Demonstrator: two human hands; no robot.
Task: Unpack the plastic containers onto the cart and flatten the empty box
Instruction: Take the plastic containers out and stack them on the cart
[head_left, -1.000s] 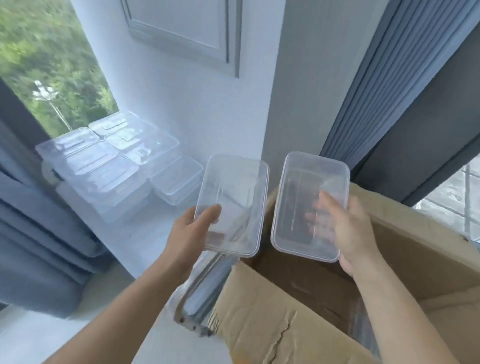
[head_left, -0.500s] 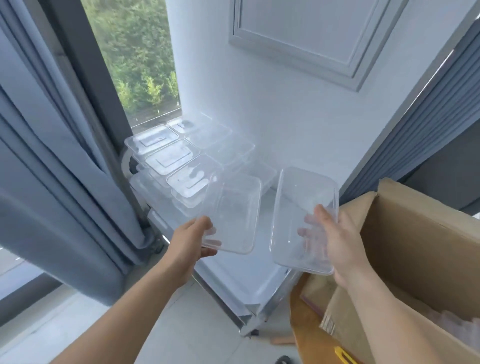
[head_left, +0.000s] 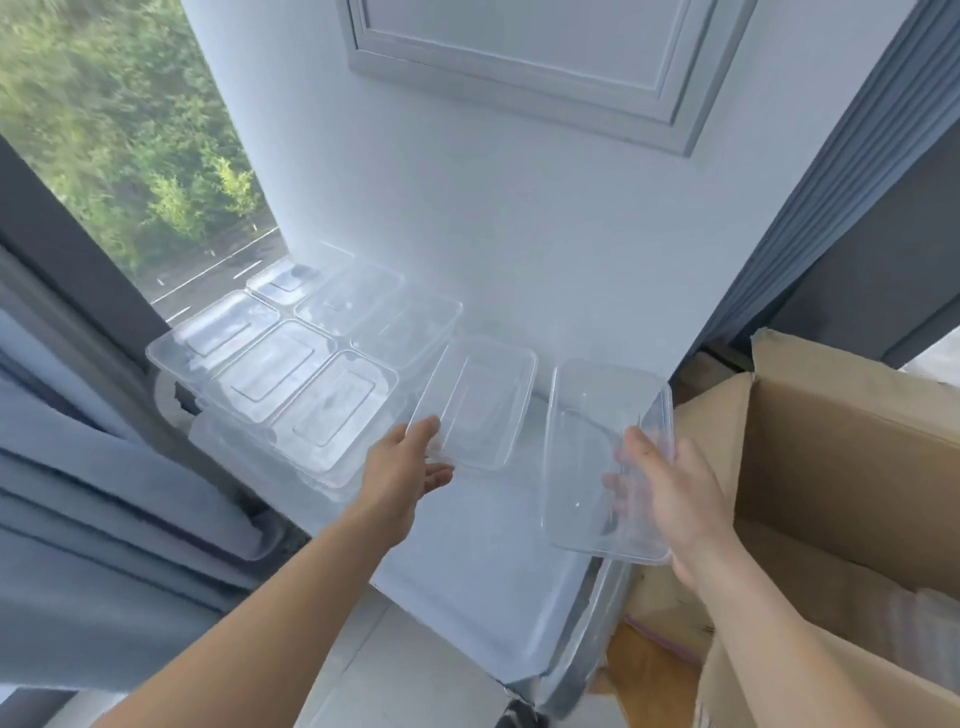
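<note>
You are partway through: a cluster of containers (head_left: 291, 364) already sits on the cart (head_left: 467, 561). Your left hand (head_left: 405, 467) pinches one tub (head_left: 478, 405) just above the cart beside them; your right hand (head_left: 670, 493) grips another tub (head_left: 597, 457), tilted. The box (head_left: 852, 467) stands open, apparently not yet empty, unflattened.

Two clear plastic containers (head_left: 477, 402) (head_left: 605, 457) are held tilted above the white cart (head_left: 467, 561), beside stacked clear containers (head_left: 291, 364). The open cardboard box (head_left: 841, 467) stands at right.
</note>
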